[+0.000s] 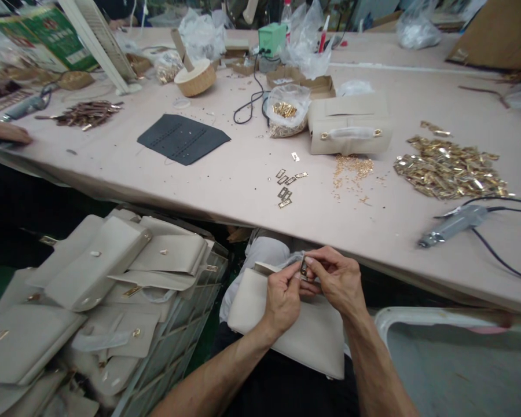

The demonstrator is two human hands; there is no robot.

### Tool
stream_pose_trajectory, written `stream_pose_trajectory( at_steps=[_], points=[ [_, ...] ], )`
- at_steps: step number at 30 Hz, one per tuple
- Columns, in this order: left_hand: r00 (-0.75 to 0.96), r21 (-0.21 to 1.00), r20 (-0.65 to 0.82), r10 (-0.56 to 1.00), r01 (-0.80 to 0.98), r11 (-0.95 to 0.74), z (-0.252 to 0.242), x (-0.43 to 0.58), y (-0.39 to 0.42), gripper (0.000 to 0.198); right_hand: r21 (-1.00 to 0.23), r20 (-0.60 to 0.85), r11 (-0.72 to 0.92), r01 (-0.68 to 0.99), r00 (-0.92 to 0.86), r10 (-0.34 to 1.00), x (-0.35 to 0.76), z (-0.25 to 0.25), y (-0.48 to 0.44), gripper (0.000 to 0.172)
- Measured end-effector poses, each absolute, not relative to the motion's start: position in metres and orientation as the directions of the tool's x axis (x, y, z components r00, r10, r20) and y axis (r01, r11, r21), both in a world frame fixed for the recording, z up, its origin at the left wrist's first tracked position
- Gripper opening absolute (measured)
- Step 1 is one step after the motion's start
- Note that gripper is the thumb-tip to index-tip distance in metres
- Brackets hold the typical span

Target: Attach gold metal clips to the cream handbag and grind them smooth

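Note:
A beige handbag lies across my lap. Over its upper edge, a small dark rectangular metal frame is pinched between the fingertips of both hands. My left hand is closed at its left side, and my right hand is closed on it from the right. The fingers partly cover the frame, so whether it touches the bag is hidden. Several similar metal frames lie loose on the table ahead, near a scatter of tiny gold screws.
The pink-topped table has a corded electric screwdriver, a heap of gold fittings, a standing beige bag and a black sheet. A crate piled with beige bags stands left. Another person's hand rests far left.

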State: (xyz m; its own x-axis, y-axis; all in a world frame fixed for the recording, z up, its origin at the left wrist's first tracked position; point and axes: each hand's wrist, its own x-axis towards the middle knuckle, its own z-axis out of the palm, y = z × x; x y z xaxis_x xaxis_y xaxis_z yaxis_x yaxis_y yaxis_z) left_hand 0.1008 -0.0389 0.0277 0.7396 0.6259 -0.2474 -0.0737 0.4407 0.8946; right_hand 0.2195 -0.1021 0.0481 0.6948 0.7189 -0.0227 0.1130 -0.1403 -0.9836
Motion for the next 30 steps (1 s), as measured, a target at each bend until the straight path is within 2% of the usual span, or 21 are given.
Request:
stream_pose_trajectory(
  at_steps=[11, 18, 25, 30],
  points=[
    [0.734, 0.900, -0.224, 0.641, -0.096, 0.425, 0.025, 0.100, -0.040, 0.033, -0.977, -0.026, -0.168, 0.133, 0.705, 0.709, 0.219, 0.047, -0.100, 0.014],
    [0.716, 0.909, -0.255, 0.650, -0.052, 0.414, 0.031, 0.101, -0.039, 0.034, -0.954, -0.007, -0.220, 0.202, 0.722, 0.692, 0.221, 0.042, -0.104, 0.016],
    [0.722, 0.904, -0.262, 0.640, -0.048, 0.424, 0.029, 0.099, -0.039, 0.036, -0.996, -0.074, -0.088, -0.003, 0.569, 0.819, 0.238, 0.034, -0.111, 0.020],
    [0.729, 0.903, -0.251, 0.637, -0.061, 0.425, 0.028, 0.100, -0.039, 0.036, -0.993, -0.104, -0.057, -0.107, 0.514, 0.851, 0.246, 0.032, -0.111, 0.020]
  ],
)
